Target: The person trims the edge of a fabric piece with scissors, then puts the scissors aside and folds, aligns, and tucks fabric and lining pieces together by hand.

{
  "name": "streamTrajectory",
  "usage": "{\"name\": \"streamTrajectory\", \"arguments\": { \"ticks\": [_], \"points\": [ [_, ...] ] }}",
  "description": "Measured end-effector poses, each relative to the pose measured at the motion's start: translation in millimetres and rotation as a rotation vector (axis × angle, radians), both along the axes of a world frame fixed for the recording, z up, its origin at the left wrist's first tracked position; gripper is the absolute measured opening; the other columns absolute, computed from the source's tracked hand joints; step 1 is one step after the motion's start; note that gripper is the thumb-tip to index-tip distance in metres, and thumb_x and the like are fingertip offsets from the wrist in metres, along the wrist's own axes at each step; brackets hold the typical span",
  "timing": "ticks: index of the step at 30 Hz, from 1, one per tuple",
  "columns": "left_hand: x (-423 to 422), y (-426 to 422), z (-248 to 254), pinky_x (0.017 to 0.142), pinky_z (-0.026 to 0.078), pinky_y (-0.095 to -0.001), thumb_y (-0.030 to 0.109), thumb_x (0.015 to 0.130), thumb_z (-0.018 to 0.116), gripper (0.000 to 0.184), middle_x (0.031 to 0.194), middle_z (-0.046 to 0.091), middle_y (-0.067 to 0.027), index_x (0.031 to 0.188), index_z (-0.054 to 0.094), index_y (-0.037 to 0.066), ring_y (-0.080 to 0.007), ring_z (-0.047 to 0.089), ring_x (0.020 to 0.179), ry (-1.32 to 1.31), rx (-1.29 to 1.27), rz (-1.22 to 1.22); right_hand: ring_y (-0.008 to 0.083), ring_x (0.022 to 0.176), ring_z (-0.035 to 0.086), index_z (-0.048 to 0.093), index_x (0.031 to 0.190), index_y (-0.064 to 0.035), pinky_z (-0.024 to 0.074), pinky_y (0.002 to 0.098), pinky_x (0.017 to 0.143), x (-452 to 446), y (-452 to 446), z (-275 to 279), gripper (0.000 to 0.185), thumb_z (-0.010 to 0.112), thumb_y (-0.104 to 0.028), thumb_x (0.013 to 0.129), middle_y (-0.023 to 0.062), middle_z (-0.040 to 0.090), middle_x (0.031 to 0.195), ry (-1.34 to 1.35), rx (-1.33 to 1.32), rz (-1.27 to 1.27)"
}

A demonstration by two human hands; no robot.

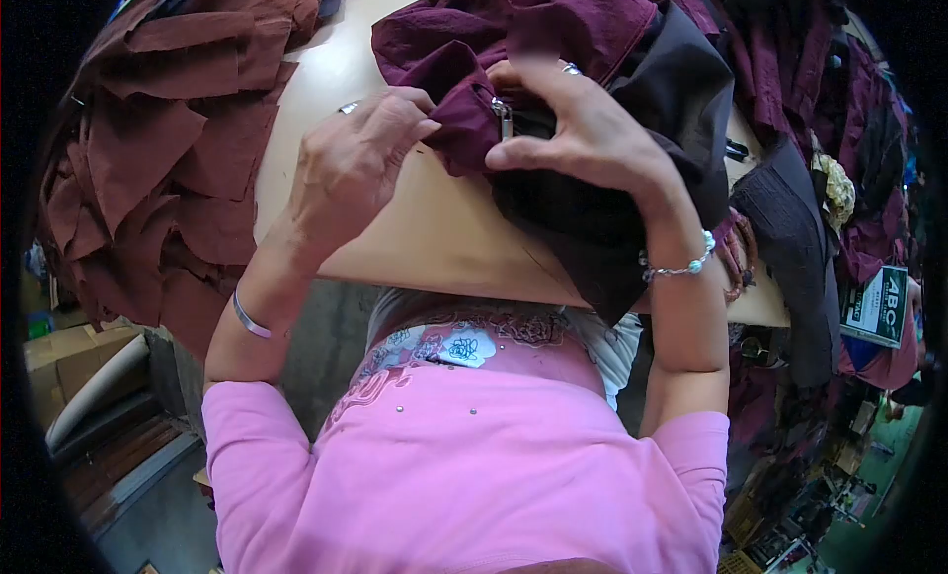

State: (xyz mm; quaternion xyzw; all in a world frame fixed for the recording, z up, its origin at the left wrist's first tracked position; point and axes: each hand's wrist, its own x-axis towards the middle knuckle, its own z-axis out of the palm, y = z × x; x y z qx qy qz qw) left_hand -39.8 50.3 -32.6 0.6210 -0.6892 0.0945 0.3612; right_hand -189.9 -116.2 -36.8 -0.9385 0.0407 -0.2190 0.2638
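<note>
A maroon and dark garment (pixel 583 36) lies bunched on the pale table in front of me. At its near left edge a metal zipper pull (pixel 506 120) hangs from a zip. My right hand (pixel 592 129) rests over the garment beside the zipper, thumb and index finger spread apart around the pull; its other fingers are partly hidden. Left of the maroon cloth is my left hand (pixel 360 149), its fingers curled and thumb pressed toward the fingertips. Whatever they pinch, if anything, is too small to make out.
Brown cut fabric pieces (pixel 188 129) are heaped on the left of the pale table (pixel 415 228). More maroon cloth (pixel 790 70) and a dark fabric strip (pixel 785 248) hang on the right. A green-and-white ABC box (pixel 877 302) sits at far right, a cardboard box (pixel 84 367) lower left.
</note>
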Motion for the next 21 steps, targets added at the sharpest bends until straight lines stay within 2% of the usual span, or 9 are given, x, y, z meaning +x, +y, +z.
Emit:
{"name": "streamTrajectory", "arguments": {
  "ticks": [1, 3, 6, 9, 10, 12, 15, 18, 21],
  "points": [
    [0.4, -0.2, -1.3, 0.060, 0.047, -0.0328, 0.004, 0.080, 0.057, 0.008, 0.089, 0.061, -0.0122, 0.086, 0.052, 0.000, -0.0272, 0.059, 0.070, -0.035, -0.021, -0.016, 0.0303, 0.098, 0.054, 0.055, 0.104, -0.0023, 0.0374, 0.0374, 0.090, 0.9, 5.0, -3.8, 0.060, 0.070, -0.044, 0.063, 0.0173, 0.058, 0.101, 0.008, -0.059, -0.046],
    [1.8, -1.8, -3.6, 0.059, 0.047, -0.0333, 0.004, 0.080, 0.057, 0.009, 0.089, 0.061, -0.0126, 0.086, 0.052, 0.000, -0.0256, 0.058, 0.067, -0.106, -0.062, -0.050, 0.0282, 0.092, 0.055, 0.057, 0.095, -0.0051, 0.0350, 0.0405, 0.090, 6.5, 13.7, -15.2, 0.048, 0.069, -0.040, 0.065, 0.0131, 0.060, 0.093, 0.017, -0.117, -0.125],
    [0.6, 4.9, -2.2, 0.061, 0.047, -0.0317, 0.006, 0.081, 0.057, 0.009, 0.088, 0.061, -0.0131, 0.083, 0.051, -0.001, -0.0239, 0.058, 0.070, -0.149, 0.003, -0.003, 0.0257, 0.083, 0.055, 0.057, 0.092, -0.0036, 0.0362, 0.0349, 0.084, 6.5, 19.3, -5.8, 0.037, 0.072, -0.023, 0.064, 0.0094, 0.059, 0.082, 0.015, -0.194, -0.233],
    [-4.6, 12.8, 6.8, 0.065, 0.046, -0.0290, 0.010, 0.084, 0.055, 0.012, 0.085, 0.060, -0.0138, 0.087, 0.054, -0.002, -0.0201, 0.059, 0.075, 0.060, 0.278, 0.097, 0.0235, 0.078, 0.055, 0.056, 0.085, -0.0057, 0.0359, 0.0355, 0.084, 8.6, 26.4, -11.3, 0.029, 0.071, -0.018, 0.064, 0.0067, 0.058, 0.076, -0.190, -0.320, -0.251],
    [-5.7, 12.1, 6.5, 0.065, 0.045, -0.0281, 0.012, 0.085, 0.053, 0.016, 0.083, 0.060, -0.0126, 0.090, 0.055, -0.003, -0.0183, 0.058, 0.075, 0.154, 0.270, 0.130, 0.0217, 0.078, 0.056, 0.055, 0.078, -0.0099, 0.0340, 0.0399, 0.087, 10.4, 26.8, -14.3, 0.023, 0.068, -0.018, 0.061, 0.0054, 0.057, 0.076, -0.241, -0.328, -0.237],
    [-6.1, 8.7, 3.3, 0.065, 0.044, -0.0262, 0.017, 0.089, 0.049, 0.023, 0.081, 0.059, -0.0103, 0.096, 0.056, -0.004, -0.0146, 0.056, 0.074, 0.344, 0.248, 0.201, 0.0217, 0.077, 0.056, 0.054, 0.077, -0.0103, 0.0336, 0.0398, 0.088, 12.7, 30.3, -15.7, 0.022, 0.068, -0.018, 0.062, 0.0044, 0.056, 0.075, -0.295, -0.408, -0.221],
    [7.3, 2.2, -8.2, 0.064, 0.045, -0.0289, 0.017, 0.087, 0.052, 0.027, 0.085, 0.062, -0.0128, 0.105, 0.058, -0.001, -0.0191, 0.058, 0.068, 0.474, 0.343, 0.205, 0.0196, 0.074, 0.055, 0.053, 0.076, -0.0109, 0.0341, 0.0381, 0.084, 14.5, 35.6, -17.1, 0.014, 0.062, -0.014, 0.065, 0.0033, 0.054, 0.074, -0.353, -0.517, -0.206],
    [17.8, -7.9, -15.5, 0.070, 0.045, -0.0243, 0.016, 0.088, 0.051, 0.027, 0.087, 0.063, -0.0063, 0.104, 0.058, -0.004, -0.0117, 0.056, 0.073, 0.978, 0.421, -0.147, 0.0176, 0.072, 0.055, 0.052, 0.077, -0.0107, 0.0345, 0.0362, 0.079, 13.4, 35.0, -22.9, 0.011, 0.057, -0.013, 0.068, 0.0029, 0.053, 0.075, -0.368, -0.592, -0.202],
    [12.1, -7.6, -6.3, 0.074, 0.044, -0.0217, 0.014, 0.089, 0.050, 0.026, 0.089, 0.061, -0.0013, 0.103, 0.058, -0.007, -0.0078, 0.054, 0.078, 1.124, 0.517, -0.126, 0.0168, 0.070, 0.054, 0.051, 0.080, -0.0102, 0.0354, 0.0337, 0.074, 12.8, 36.4, -25.0, 0.010, 0.054, -0.012, 0.070, 0.0029, 0.051, 0.074, -0.364, -0.631, -0.193]
  ]
}}
